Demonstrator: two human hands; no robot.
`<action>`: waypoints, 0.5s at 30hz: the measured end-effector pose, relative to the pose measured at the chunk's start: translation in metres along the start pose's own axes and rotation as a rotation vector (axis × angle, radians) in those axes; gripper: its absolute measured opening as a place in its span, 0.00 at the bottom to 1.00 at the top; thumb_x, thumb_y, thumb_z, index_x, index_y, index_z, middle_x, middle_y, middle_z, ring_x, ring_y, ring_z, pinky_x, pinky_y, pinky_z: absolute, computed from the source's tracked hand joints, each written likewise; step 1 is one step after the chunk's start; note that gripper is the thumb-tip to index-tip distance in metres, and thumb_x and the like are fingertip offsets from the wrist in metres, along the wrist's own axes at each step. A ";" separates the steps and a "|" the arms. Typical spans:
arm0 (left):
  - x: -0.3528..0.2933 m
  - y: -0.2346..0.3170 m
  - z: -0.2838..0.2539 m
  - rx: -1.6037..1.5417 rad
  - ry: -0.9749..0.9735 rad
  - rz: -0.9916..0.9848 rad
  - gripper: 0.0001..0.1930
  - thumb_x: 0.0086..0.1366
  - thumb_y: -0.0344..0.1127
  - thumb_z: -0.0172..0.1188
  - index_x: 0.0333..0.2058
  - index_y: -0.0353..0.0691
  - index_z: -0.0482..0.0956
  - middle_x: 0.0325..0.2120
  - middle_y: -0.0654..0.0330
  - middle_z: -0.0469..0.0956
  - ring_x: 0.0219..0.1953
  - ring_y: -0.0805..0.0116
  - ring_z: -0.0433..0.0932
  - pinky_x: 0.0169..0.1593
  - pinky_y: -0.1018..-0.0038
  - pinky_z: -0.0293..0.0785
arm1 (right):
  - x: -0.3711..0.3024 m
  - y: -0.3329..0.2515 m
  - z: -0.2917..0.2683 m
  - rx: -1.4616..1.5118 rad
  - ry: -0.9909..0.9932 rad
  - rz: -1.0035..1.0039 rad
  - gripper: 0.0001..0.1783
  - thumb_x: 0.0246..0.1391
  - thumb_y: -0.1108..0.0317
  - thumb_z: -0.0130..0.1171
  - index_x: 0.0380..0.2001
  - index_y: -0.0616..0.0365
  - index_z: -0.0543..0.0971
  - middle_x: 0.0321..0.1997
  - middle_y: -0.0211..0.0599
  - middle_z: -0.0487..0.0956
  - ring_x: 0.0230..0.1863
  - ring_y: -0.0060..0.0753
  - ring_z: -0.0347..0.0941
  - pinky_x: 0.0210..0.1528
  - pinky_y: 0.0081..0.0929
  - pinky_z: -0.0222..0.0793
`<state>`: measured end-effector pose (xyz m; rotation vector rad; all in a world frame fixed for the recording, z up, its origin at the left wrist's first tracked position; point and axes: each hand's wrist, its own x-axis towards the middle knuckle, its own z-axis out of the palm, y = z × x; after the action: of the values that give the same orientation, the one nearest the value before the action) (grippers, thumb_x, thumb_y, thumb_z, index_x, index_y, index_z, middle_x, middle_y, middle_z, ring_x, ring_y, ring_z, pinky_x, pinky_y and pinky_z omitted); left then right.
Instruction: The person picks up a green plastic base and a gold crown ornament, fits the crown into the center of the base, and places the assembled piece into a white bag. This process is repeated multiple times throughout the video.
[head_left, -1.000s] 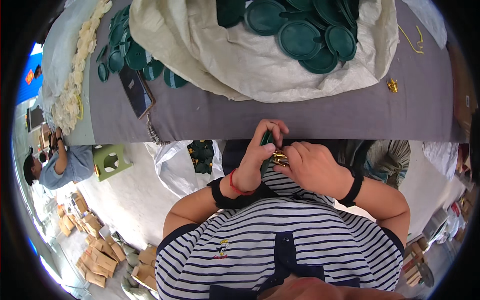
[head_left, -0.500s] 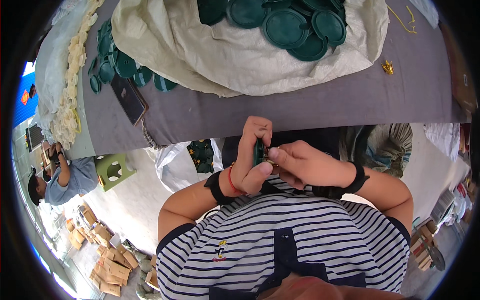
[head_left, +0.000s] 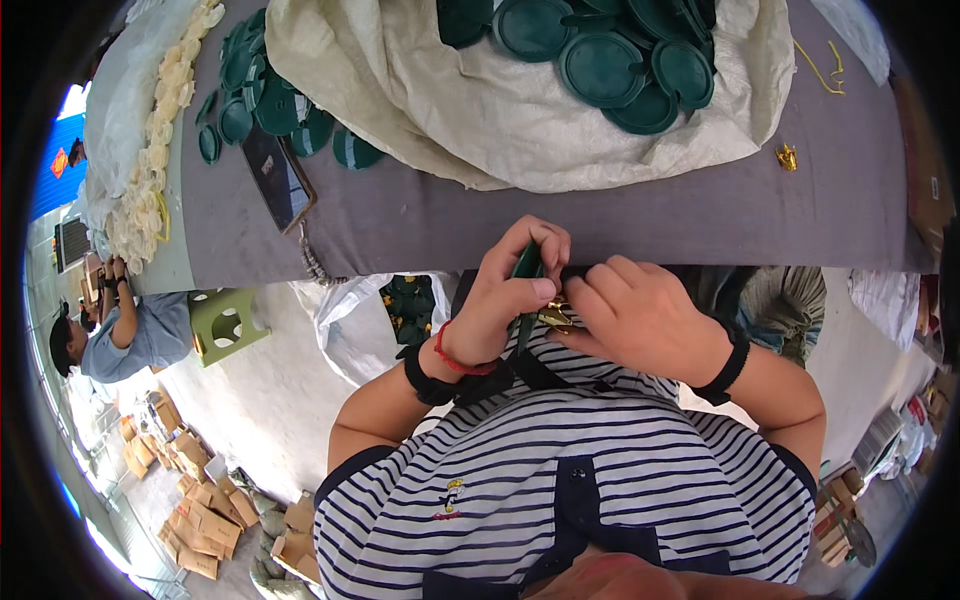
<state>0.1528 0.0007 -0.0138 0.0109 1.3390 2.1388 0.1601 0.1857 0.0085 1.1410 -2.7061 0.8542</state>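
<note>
Left hand (head_left: pixel 505 300), centre of the frame: fingers curled and pinched on a dark green round piece (head_left: pixel 527 268) held edge-on, thumb pressed to its near side; red cord and black band at the wrist. Right hand (head_left: pixel 640 315), just right of centre: fingers closed together over a small gold fitting (head_left: pixel 555 316), which sits between the two hands and touches the green piece; black band at the wrist. Both hands are held close to the chest, above a navy-and-white striped shirt (head_left: pixel 570 480) filling the lower centre, and just below the near edge of the grey worktop (head_left: pixel 560 215) that spans the upper frame. White woven sack (head_left: pixel 450 110), upper centre, lying open on the worktop, with a heap of green round lids (head_left: pixel 610 60) on it. Further green lids (head_left: pixel 265 100), loose, upper left. Dark phone (head_left: pixel 278 175), flat on the worktop beside them. Cream-coloured flowers (head_left: pixel 150 160) in a row along the far left end. Small gold piece (head_left: pixel 787 157) and yellow wire bits (head_left: pixel 825 60), upper right. Green stool (head_left: pixel 225 325) on the floor, left of centre. Another person (head_left: pixel 120 335) in a blue top, far left edge. Cardboard boxes (head_left: pixel 190 510), lower left.
</note>
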 end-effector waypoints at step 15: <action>0.000 -0.011 0.010 -0.023 0.063 0.118 0.19 0.46 0.43 0.51 0.34 0.40 0.59 0.34 0.60 0.58 0.34 0.72 0.57 0.42 0.77 0.58 | -0.010 0.002 0.024 0.290 -0.086 0.104 0.22 0.53 0.52 0.57 0.25 0.62 0.70 0.17 0.40 0.72 0.17 0.38 0.71 0.21 0.31 0.68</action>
<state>0.1611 0.0127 -0.0182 0.0133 1.3809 2.2696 0.1693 0.1802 -0.0154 1.1151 -2.7988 1.2764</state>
